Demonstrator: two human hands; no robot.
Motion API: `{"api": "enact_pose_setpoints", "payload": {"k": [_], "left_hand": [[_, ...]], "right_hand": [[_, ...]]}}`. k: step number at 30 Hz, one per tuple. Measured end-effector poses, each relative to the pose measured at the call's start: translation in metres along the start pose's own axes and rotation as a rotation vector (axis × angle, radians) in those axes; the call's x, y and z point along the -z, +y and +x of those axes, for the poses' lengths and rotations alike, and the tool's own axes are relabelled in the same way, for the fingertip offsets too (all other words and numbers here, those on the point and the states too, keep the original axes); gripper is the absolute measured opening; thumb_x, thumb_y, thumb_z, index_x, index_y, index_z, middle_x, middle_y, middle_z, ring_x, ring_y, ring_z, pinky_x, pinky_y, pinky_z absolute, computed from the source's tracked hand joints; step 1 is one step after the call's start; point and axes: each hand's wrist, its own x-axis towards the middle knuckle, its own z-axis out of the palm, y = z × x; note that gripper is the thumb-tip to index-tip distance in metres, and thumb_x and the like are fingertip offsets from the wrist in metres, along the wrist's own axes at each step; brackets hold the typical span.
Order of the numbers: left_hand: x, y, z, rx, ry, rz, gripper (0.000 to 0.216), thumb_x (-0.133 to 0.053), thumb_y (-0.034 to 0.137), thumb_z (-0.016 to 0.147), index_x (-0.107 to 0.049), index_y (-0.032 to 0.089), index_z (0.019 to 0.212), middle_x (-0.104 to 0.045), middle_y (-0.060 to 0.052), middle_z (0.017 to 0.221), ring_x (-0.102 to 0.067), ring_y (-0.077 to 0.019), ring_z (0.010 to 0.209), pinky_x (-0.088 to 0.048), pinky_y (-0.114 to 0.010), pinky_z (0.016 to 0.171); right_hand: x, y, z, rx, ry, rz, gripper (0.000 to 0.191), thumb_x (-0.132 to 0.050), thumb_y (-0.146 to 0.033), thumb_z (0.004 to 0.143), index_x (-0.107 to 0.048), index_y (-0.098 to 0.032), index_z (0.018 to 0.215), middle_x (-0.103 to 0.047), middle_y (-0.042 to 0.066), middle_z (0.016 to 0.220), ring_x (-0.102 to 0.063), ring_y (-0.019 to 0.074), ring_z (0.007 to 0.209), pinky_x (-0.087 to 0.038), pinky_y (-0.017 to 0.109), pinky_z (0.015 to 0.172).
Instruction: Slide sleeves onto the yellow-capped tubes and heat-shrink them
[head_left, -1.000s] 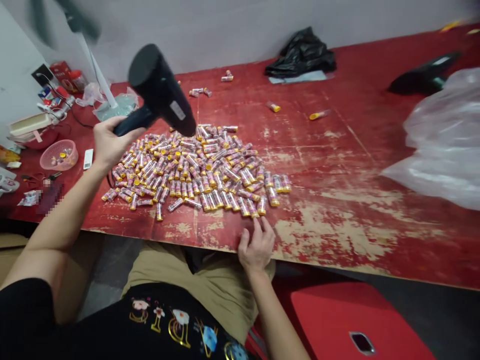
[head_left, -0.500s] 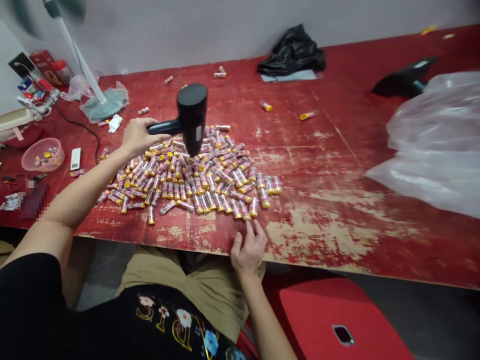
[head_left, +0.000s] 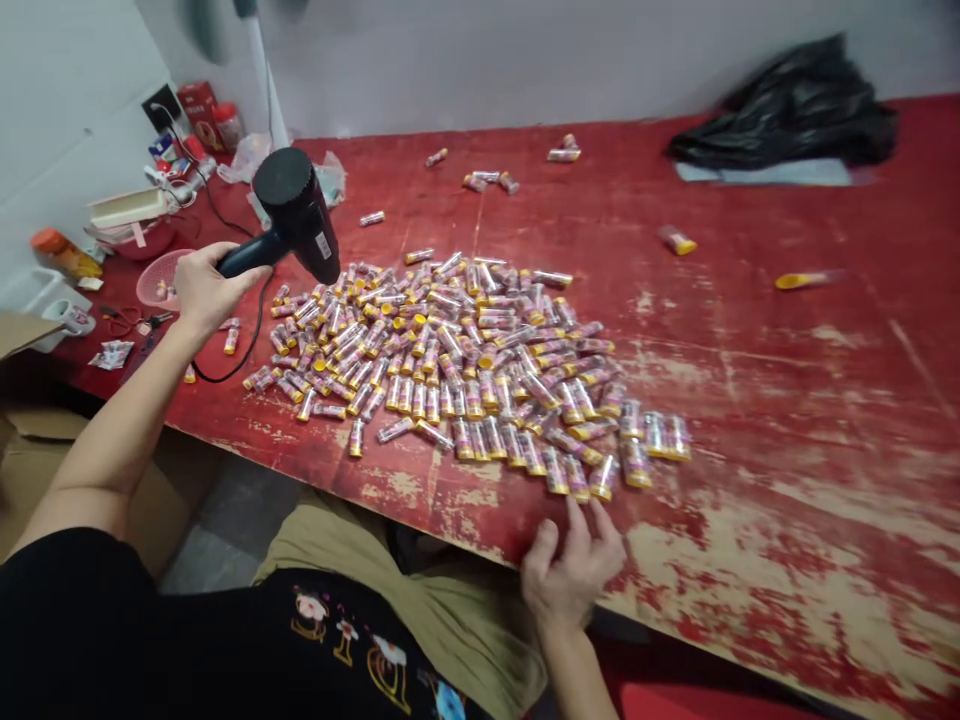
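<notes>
My left hand [head_left: 214, 285] is wrapped round the handle of a black hair dryer [head_left: 294, 212], held above the left part of a wide heap of small clear tubes [head_left: 442, 350] with yellow caps and pink labels. The dryer's nozzle points down to the right, and its cord [head_left: 259, 330] hangs onto the table. My right hand [head_left: 574, 560] rests near the table's front edge, fingers apart and holding nothing. Its fingertips are at the capped ends of the nearest tubes [head_left: 577, 478]; whether they touch I cannot tell.
The red table [head_left: 787, 350] has worn pale patches. At the back right lies a black plastic bag [head_left: 795, 110]; several loose tubes [head_left: 487, 178] are scattered behind the heap. A pink basket [head_left: 159, 280], scissors [head_left: 120, 320] and a fan stand [head_left: 270, 90] are at left; a cardboard box [head_left: 45, 460] sits below.
The view has swung left and closer, so the table things appear shifted right. My left hand has carried the hair dryer leftward over the heap and tilted it. My right hand stays by the front tubes.
</notes>
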Motion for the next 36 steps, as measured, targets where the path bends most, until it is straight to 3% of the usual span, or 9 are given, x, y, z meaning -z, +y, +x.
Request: {"api": "enact_pose_setpoints", "payload": {"k": [3,6,8,13,19,22,27,31,36], "left_hand": [[0.005,-0.002,-0.008,0.038,0.036,-0.059,0.026,-0.084,0.036,0.064,-0.077,0.021,0.084,-0.069,0.000,0.071,-0.060,-0.0173,0.067,-0.046,-0.028,0.064],[0.009,-0.002,-0.020,0.058,0.049,-0.108,0.027,-0.085,0.038,0.064,-0.077,0.020,0.083,-0.066,0.001,0.068,-0.059,-0.0163,0.065,-0.046,-0.027,0.062],[0.011,0.002,-0.029,0.068,0.059,-0.131,0.029,-0.086,0.039,0.064,-0.078,0.020,0.084,-0.067,0.002,0.069,-0.059,-0.0162,0.064,-0.046,-0.027,0.061],[0.013,0.010,-0.048,0.100,0.065,-0.168,0.032,-0.087,0.042,0.066,-0.079,0.021,0.088,-0.070,0.000,0.073,-0.062,-0.0168,0.067,-0.051,-0.028,0.064],[0.002,0.002,-0.056,0.167,0.065,-0.219,0.032,-0.088,0.038,0.067,-0.079,0.019,0.090,-0.068,0.001,0.072,-0.063,-0.0164,0.065,-0.050,-0.028,0.062],[-0.014,0.003,-0.057,0.206,0.069,-0.254,0.032,-0.087,0.038,0.069,-0.078,0.018,0.092,-0.070,0.001,0.074,-0.065,-0.0176,0.069,-0.051,-0.028,0.064],[-0.052,0.048,-0.079,0.165,0.099,-0.319,0.039,-0.081,0.041,0.079,-0.072,0.019,0.111,-0.075,-0.004,0.098,-0.070,-0.0219,0.091,-0.057,-0.033,0.082],[-0.080,0.105,-0.119,0.004,0.047,-0.302,0.034,-0.067,0.035,0.093,-0.065,0.019,0.124,-0.072,-0.010,0.118,-0.068,-0.0241,0.110,-0.054,-0.038,0.099],[-0.088,0.123,-0.134,-0.177,-0.320,-0.554,0.040,-0.061,0.029,0.095,-0.060,0.017,0.133,-0.069,-0.015,0.126,-0.067,-0.0254,0.116,-0.055,-0.039,0.101]], "right_hand": [[-0.035,-0.046,0.055,0.069,-0.170,0.194,0.051,-0.045,-0.035,0.102,-0.049,-0.019,0.150,-0.054,0.020,0.146,-0.053,0.0327,0.135,-0.045,0.055,0.110],[-0.111,-0.104,0.142,0.228,-0.447,0.243,0.054,-0.032,-0.036,0.106,-0.042,-0.016,0.155,-0.051,0.017,0.151,-0.047,0.0260,0.141,-0.038,0.047,0.119],[-0.169,-0.133,0.200,0.293,-0.593,0.108,0.055,-0.030,-0.040,0.106,-0.043,-0.018,0.155,-0.040,0.015,0.161,-0.033,0.0313,0.150,-0.029,0.054,0.123],[-0.251,-0.130,0.286,0.445,-0.817,-0.123,0.058,-0.031,-0.047,0.106,-0.040,-0.020,0.157,-0.031,0.013,0.167,-0.020,0.0411,0.153,-0.015,0.071,0.119],[-0.213,-0.048,0.274,0.233,-0.795,-0.215,0.060,-0.026,-0.048,0.106,-0.038,-0.020,0.158,-0.027,0.013,0.169,-0.019,0.0379,0.156,-0.017,0.070,0.120],[-0.172,-0.046,0.243,0.231,-0.843,-0.130,0.060,-0.034,-0.047,0.103,-0.040,-0.019,0.156,-0.038,0.013,0.164,-0.025,0.0367,0.154,-0.015,0.071,0.121],[-0.110,-0.141,0.195,-0.071,-0.520,0.572,0.054,-0.043,-0.049,0.101,-0.054,-0.016,0.143,-0.055,0.018,0.146,-0.052,0.0285,0.136,-0.039,0.054,0.117],[-0.087,-0.238,0.178,-0.407,-0.460,1.231,0.049,-0.059,-0.056,0.093,-0.060,-0.022,0.128,-0.068,0.009,0.123,-0.066,0.0213,0.111,-0.053,0.042,0.103],[-0.076,-0.250,0.177,-0.709,-0.143,1.216,0.034,-0.077,-0.047,0.078,-0.064,-0.016,0.089,-0.068,0.000,0.082,-0.066,0.0161,0.080,-0.055,0.032,0.082]]}}
